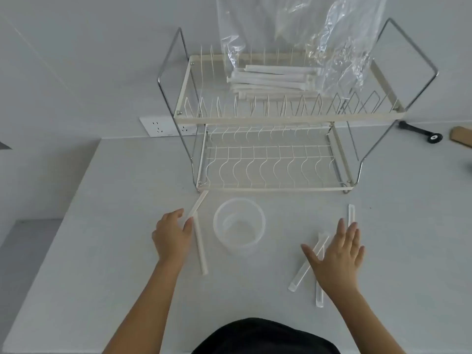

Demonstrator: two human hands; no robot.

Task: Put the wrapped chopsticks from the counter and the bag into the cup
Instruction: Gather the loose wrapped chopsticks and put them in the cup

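A clear plastic cup (239, 225) stands empty on the white counter, in front of the rack. My left hand (172, 236) pinches the lower end of a wrapped chopstick pair (196, 204) left of the cup. Another wrapped pair (200, 249) lies just right of that hand. My right hand (337, 254) hovers with fingers spread over two crossed wrapped pairs (305, 269), partly hiding them. One more wrapped pair (351, 214) lies beyond its fingertips. A clear plastic bag (293, 47) with several wrapped chopsticks (273, 79) sits on the rack's top tier.
A two-tier cream wire dish rack (268, 154) stands behind the cup. A wall socket (163, 126) is at its left. A black tool (421, 132) and a wooden piece (462, 135) lie at the far right. The counter (102, 251) edge runs along the left.
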